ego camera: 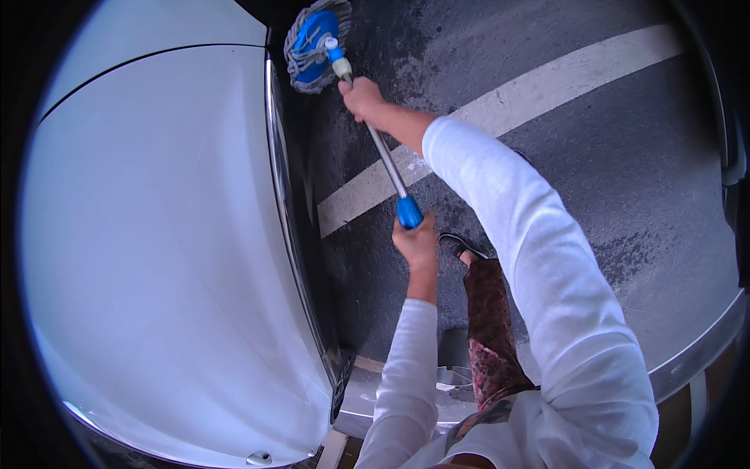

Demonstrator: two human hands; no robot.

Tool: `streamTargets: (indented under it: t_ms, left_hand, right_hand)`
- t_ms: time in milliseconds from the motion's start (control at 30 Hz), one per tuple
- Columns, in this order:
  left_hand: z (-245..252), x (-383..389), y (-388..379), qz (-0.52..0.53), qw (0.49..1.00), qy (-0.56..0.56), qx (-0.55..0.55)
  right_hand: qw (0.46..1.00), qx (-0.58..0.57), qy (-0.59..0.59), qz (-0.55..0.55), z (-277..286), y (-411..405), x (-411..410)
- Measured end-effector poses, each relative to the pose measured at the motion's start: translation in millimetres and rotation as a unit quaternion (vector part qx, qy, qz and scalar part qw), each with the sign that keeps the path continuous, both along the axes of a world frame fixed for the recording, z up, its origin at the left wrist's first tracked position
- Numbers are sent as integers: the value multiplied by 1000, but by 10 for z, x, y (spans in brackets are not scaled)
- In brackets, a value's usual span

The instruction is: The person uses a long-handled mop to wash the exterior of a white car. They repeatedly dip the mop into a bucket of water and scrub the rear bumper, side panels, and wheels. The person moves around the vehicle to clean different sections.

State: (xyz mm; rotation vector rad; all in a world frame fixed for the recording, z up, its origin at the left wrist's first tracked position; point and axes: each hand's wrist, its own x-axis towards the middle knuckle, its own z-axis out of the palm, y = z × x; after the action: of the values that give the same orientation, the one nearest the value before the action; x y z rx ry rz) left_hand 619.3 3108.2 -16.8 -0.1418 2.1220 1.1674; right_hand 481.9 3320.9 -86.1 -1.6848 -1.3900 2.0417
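With both hands I hold a round mop on a metal pole. My right hand (363,99) wraps the pole just below the mop head. Lower down, my left hand (416,243) grips it at the blue plastic collar (409,212). The metal pole (387,158) runs slanted between them. At the top, the mop head (316,47) has a blue disc and grey string strands. It is tilted on its joint beside the white car (176,234); whether the strands touch the car cannot be told.
A chrome trim strip (287,217) edges the car's side. A white painted line (527,88) crosses the dark pavement (615,152). My shoe (460,245) stands near my left hand. A pale kerb (697,334) curves behind me. Part of another vehicle (735,140) shows at the right rim.
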Motion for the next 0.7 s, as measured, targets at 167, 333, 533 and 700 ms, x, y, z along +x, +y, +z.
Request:
streamTargets:
  t_ms: [167, 333, 533, 700]
  left_hand:
    - [109, 396, -677, 6, 993, 87, -77]
    - [492, 742, -652, 89, 990, 21, -110]
    - [868, 525, 93, 68, 996, -1, -49]
    - [1566, 410, 812, 29, 999, 13, 35]
  right_hand:
    - [993, -107, 42, 3, -106, -832, 195]
    - [978, -181, 71, 78, -42, -1246, 322]
    - [993, -104, 40, 48, 623, -182, 230]
    - [997, -21, 74, 20, 1501, 715, 213]
